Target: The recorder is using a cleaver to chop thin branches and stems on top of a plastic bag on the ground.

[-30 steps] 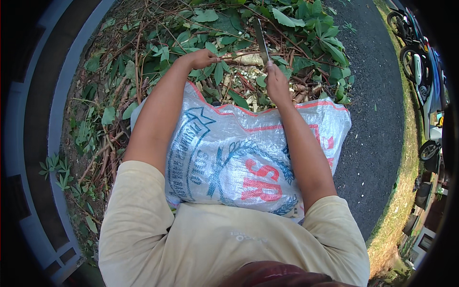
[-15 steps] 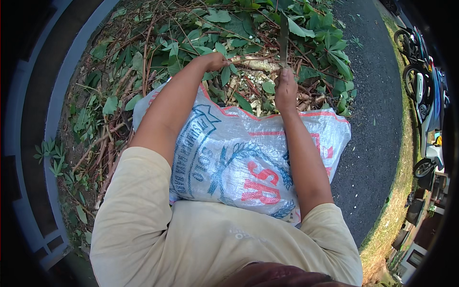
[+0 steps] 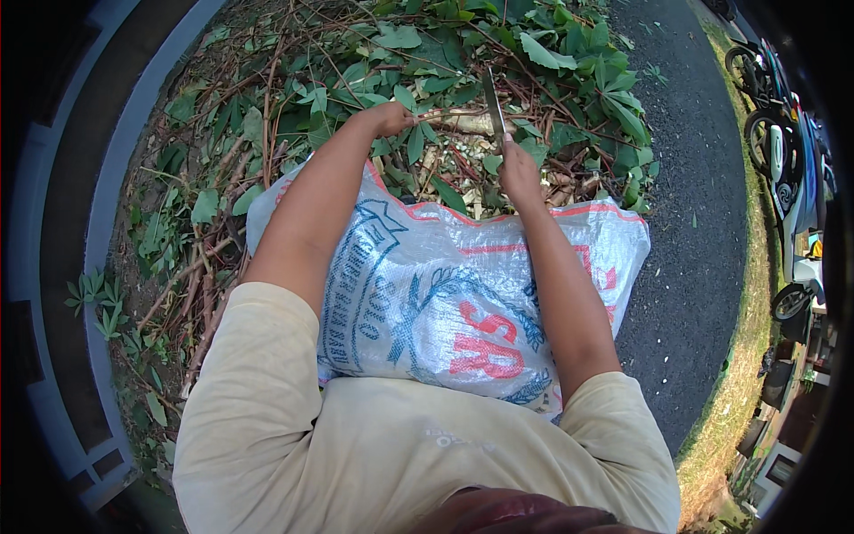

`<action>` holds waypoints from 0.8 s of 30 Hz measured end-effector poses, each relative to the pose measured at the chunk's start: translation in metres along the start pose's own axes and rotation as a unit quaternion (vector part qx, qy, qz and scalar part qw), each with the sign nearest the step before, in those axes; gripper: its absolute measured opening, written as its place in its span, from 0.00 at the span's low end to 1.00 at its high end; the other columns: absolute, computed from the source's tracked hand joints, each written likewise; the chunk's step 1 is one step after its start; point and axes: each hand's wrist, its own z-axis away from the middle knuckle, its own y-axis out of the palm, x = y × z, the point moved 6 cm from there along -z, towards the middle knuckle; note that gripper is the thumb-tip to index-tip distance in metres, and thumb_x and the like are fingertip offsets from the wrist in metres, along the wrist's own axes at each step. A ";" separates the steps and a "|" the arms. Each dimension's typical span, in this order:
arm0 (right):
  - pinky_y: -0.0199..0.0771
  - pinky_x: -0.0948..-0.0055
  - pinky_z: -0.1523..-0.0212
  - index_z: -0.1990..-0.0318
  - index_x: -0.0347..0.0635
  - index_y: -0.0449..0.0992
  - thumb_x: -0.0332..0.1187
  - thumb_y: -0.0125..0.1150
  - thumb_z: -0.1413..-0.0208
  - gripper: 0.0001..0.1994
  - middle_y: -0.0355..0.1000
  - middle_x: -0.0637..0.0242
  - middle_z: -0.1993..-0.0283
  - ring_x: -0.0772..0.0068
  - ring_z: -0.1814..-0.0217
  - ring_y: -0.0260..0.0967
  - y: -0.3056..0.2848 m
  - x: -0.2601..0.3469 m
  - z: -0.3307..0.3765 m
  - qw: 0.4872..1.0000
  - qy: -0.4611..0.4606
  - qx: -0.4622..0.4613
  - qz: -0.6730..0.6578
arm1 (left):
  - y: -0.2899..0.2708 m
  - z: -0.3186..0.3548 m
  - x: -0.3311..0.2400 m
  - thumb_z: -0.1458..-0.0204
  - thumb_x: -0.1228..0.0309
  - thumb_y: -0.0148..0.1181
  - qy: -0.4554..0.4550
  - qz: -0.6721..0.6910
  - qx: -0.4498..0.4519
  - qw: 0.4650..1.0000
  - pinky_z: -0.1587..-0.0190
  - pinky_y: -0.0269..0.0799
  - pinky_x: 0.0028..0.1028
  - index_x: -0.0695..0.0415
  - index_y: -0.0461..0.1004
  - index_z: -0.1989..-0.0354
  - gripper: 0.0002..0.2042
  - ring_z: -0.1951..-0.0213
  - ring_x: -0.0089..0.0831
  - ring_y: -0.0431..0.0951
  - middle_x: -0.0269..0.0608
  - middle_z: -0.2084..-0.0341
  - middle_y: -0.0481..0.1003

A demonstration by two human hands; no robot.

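Observation:
My left hand (image 3: 393,118) is closed around a thin reddish stem (image 3: 436,116) that runs to the right over a pale, bark-stripped log (image 3: 470,123). In my right hand (image 3: 519,174) is the handle of a long knife (image 3: 494,100), its blade pointing away and leaning left across the right part of the log. Whether the edge touches the stem I cannot tell. Cut pale wood chips (image 3: 458,160) and short pieces lie on the near side of the log. A white woven sack (image 3: 445,294) with red and blue print covers my lap beneath both forearms.
Leafy green branches (image 3: 614,98) are heaped beyond and right of the log. Bare sticks (image 3: 200,276) and leaves cover the ground at left, beside a grey-blue edge (image 3: 98,222). On the right runs an asphalt strip (image 3: 685,267), with grass and parked motorbikes (image 3: 787,169) past it.
The knife has swung left and come down toward the log, its blade now tilted left. My right hand has shifted slightly left and nearer; my left hand has barely moved.

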 end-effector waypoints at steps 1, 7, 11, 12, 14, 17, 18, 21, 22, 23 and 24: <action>0.63 0.66 0.74 0.62 0.36 0.76 0.55 0.41 0.27 0.29 0.65 0.66 0.80 0.71 0.78 0.66 -0.003 0.008 -0.001 0.997 -0.065 -0.046 0.000 | -0.001 -0.003 0.005 0.35 0.48 0.54 -0.003 0.002 -0.003 1.000 0.73 0.72 0.34 0.50 0.80 0.43 0.23 0.74 0.30 0.76 0.38 0.71 0.79; 0.53 0.73 0.78 0.62 0.38 0.73 0.52 0.40 0.25 0.25 0.57 0.72 0.81 0.81 0.80 0.52 -0.015 0.043 0.017 0.985 -0.144 -0.069 -0.059 | -0.004 -0.007 -0.007 0.36 0.47 0.55 0.022 -0.006 0.005 1.000 0.71 0.74 0.36 0.52 0.80 0.44 0.24 0.72 0.33 0.78 0.41 0.67 0.81; 0.70 0.56 0.59 0.61 0.34 0.76 0.55 0.38 0.27 0.30 0.73 0.48 0.73 0.50 0.65 0.74 0.003 -0.007 0.000 0.998 -0.027 0.024 0.059 | -0.005 -0.010 -0.001 0.36 0.48 0.56 0.023 0.006 -0.013 1.000 0.70 0.74 0.36 0.53 0.80 0.45 0.23 0.71 0.34 0.79 0.43 0.65 0.82; 0.71 0.56 0.55 0.61 0.33 0.78 0.57 0.37 0.28 0.32 0.73 0.46 0.72 0.48 0.62 0.75 0.014 -0.023 0.000 0.990 0.065 0.101 0.069 | -0.003 -0.009 0.003 0.37 0.47 0.56 0.041 -0.027 -0.035 0.998 0.70 0.75 0.36 0.53 0.80 0.45 0.24 0.70 0.34 0.79 0.44 0.64 0.82; 0.70 0.56 0.57 0.62 0.33 0.80 0.60 0.38 0.30 0.35 0.73 0.48 0.73 0.50 0.64 0.75 0.012 -0.021 -0.008 0.993 -0.008 0.071 0.094 | -0.009 -0.014 0.012 0.37 0.47 0.56 0.057 -0.060 -0.059 0.995 0.69 0.75 0.36 0.52 0.81 0.45 0.24 0.69 0.33 0.80 0.44 0.64 0.82; 0.70 0.57 0.60 0.61 0.33 0.81 0.59 0.39 0.30 0.34 0.72 0.51 0.76 0.52 0.69 0.74 0.008 -0.035 -0.008 0.996 0.068 0.054 0.024 | -0.006 -0.008 -0.008 0.36 0.47 0.56 0.059 -0.069 -0.023 0.996 0.69 0.75 0.36 0.51 0.80 0.44 0.24 0.69 0.32 0.79 0.44 0.64 0.82; 0.70 0.57 0.60 0.61 0.33 0.81 0.59 0.39 0.30 0.34 0.72 0.51 0.76 0.52 0.69 0.74 0.004 -0.026 -0.005 0.996 0.071 0.049 0.024 | -0.009 0.006 -0.022 0.36 0.48 0.56 0.022 -0.036 -0.006 0.999 0.60 0.75 0.39 0.50 0.80 0.43 0.23 0.63 0.38 0.81 0.47 0.58 0.82; 0.68 0.61 0.66 0.59 0.34 0.80 0.56 0.41 0.29 0.31 0.69 0.57 0.78 0.58 0.73 0.70 -0.003 0.019 0.012 0.999 0.024 0.012 0.018 | -0.013 0.024 -0.023 0.35 0.48 0.56 -0.032 0.001 0.012 0.999 0.51 0.76 0.42 0.48 0.80 0.42 0.22 0.57 0.43 0.82 0.51 0.54 0.82; 0.61 0.68 0.72 0.58 0.36 0.77 0.55 0.42 0.28 0.28 0.63 0.66 0.79 0.70 0.77 0.62 -0.002 0.022 0.011 0.999 0.003 0.010 -0.051 | -0.012 0.024 -0.022 0.35 0.48 0.55 -0.040 -0.002 0.021 0.999 0.51 0.76 0.42 0.48 0.80 0.42 0.22 0.57 0.42 0.82 0.50 0.55 0.82; 0.54 0.75 0.79 0.58 0.39 0.75 0.54 0.43 0.26 0.25 0.56 0.75 0.80 0.83 0.81 0.55 -0.003 0.026 0.011 0.993 -0.017 0.007 -0.120 | -0.011 0.023 -0.023 0.35 0.48 0.55 -0.041 -0.001 0.021 0.999 0.51 0.76 0.42 0.48 0.80 0.42 0.22 0.57 0.42 0.82 0.50 0.55 0.82; 0.54 0.75 0.79 0.58 0.39 0.75 0.54 0.43 0.26 0.25 0.56 0.75 0.80 0.83 0.81 0.55 -0.002 0.027 0.011 0.993 -0.016 0.009 -0.121 | -0.011 0.022 -0.024 0.35 0.48 0.55 -0.026 -0.006 0.016 1.000 0.51 0.76 0.42 0.49 0.81 0.43 0.22 0.57 0.42 0.82 0.51 0.56 0.82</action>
